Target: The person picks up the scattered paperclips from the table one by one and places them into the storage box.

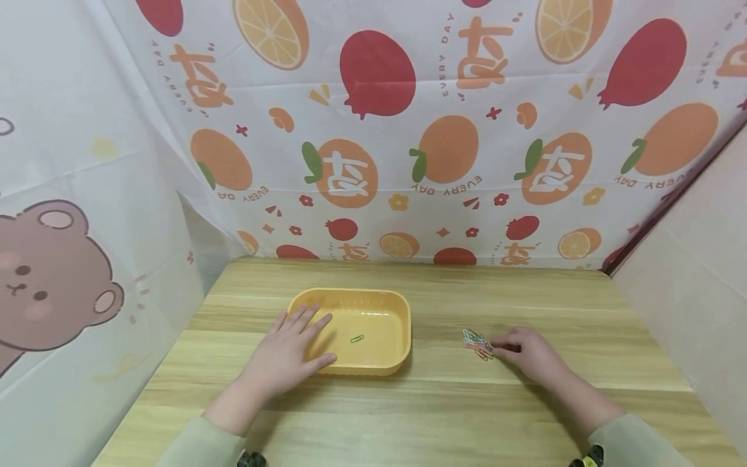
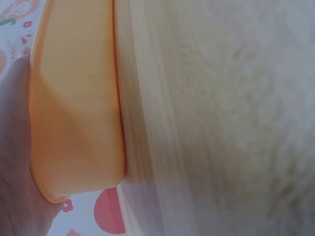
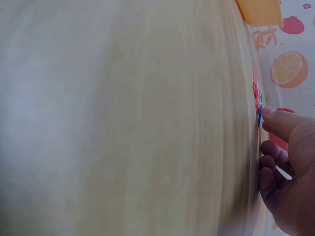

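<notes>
A shallow yellow plastic tray (image 1: 403, 311) stands left of the table's middle, with one green paper clip (image 1: 357, 338) lying on its floor. My left hand (image 1: 292, 350) rests over the tray's left side, fingers spread and fairly straight; in the left wrist view it lies along the tray wall (image 2: 78, 108). To the right of the tray is a small heap of coloured paper clips (image 1: 475, 342). My right hand (image 1: 533, 353) pinches at the heap's right edge with thumb and index finger. In the right wrist view the thumb tip meets a blue clip (image 3: 259, 118), and the other fingers are curled.
The wood-grain table (image 1: 397, 421) ends at a fruit-patterned cloth (image 1: 373, 162) hanging behind it. A pale cloth with a bear print (image 1: 55, 279) hangs at the left, and a plain light panel (image 1: 688, 272) borders the right side.
</notes>
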A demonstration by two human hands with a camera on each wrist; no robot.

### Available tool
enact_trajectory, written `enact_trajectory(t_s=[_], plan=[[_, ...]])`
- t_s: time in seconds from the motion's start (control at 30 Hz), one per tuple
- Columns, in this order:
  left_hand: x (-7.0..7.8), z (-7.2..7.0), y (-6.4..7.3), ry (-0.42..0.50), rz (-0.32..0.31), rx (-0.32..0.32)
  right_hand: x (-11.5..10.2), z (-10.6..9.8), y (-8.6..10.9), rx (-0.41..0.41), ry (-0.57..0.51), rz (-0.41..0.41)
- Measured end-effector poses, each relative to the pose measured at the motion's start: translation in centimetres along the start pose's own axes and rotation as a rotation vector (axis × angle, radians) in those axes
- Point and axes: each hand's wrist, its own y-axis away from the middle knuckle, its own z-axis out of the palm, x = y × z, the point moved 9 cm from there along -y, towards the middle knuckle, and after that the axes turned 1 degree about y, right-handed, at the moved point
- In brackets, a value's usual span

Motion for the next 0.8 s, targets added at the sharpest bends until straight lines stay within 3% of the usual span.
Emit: enact_trajectory(t_s=[0.8], plan=[[0.05,0.03,-0.01,-0.001,0.001,0.002,-0.04,0.2,0.04,0.022,0.023,-0.003]])
